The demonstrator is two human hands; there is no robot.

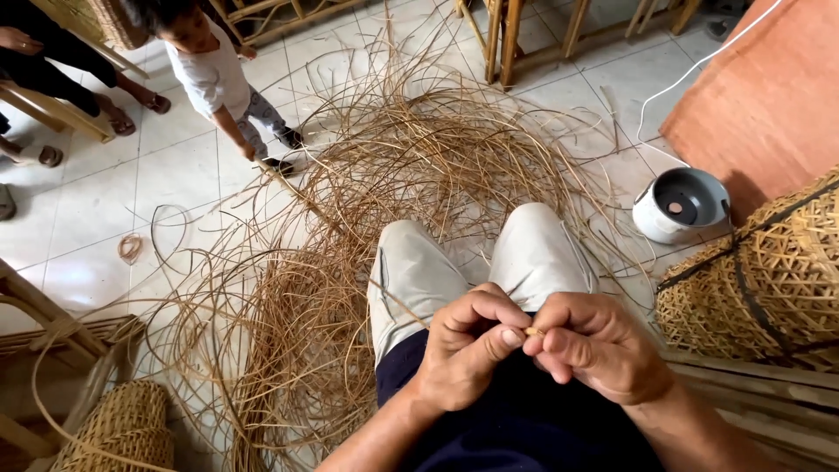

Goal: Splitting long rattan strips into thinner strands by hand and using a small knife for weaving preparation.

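Both hands met over the lap, the left hand point(468, 345) and right hand point(594, 345) each pinching a thin strip point(534, 331) between thumb and fingers. Keeping the grips close together would likely steady it. Loose cane point(384, 183) covered the floor.

The tangled rattan strands point(376, 175) are pale straw to golden brown, spread over a floor of glossy white tiles point(79, 218) with thin grey joints. The woven basket point(769, 271) shows a honey-yellow open lattice crossed by dark bands, beside a white pot point(677, 205) with a dark grey inside and a terracotta-orange board point(760, 96). The trouser knees point(472, 262) are light grey above a navy blue cloth point(524, 419).
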